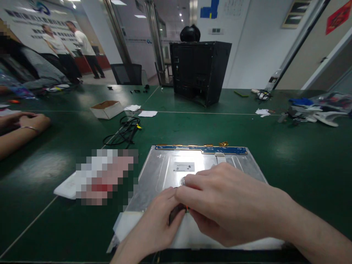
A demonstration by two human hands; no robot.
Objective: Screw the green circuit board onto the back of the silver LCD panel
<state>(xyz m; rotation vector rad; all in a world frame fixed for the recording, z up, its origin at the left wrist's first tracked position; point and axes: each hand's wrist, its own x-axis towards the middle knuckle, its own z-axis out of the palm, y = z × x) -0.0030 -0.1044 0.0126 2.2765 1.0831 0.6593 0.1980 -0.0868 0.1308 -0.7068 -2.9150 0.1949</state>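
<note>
A flat silver metal panel (154,176), which looks like the back of a display, lies on the green table before me. Along its far edge runs a blue circuit board (203,149), with a ribbon cable (220,157) coming off it. My left hand (161,218) is closed over the panel's near part, with something dark partly showing between thumb and fingers. Right against it, my right hand (228,201) is closed too, its fingertips pinched together. A tiny red-orange bit shows between the hands. What the fingers grip is hidden. White sheet material (132,223) lies under the panel's near edge.
Left of the panel is a white flat object (67,187), partly blurred out. Beyond it lie black cables (125,130) and an open cardboard box (107,110). A black computer case (199,71) stands at the back. Another person's hands (30,123) rest on the left.
</note>
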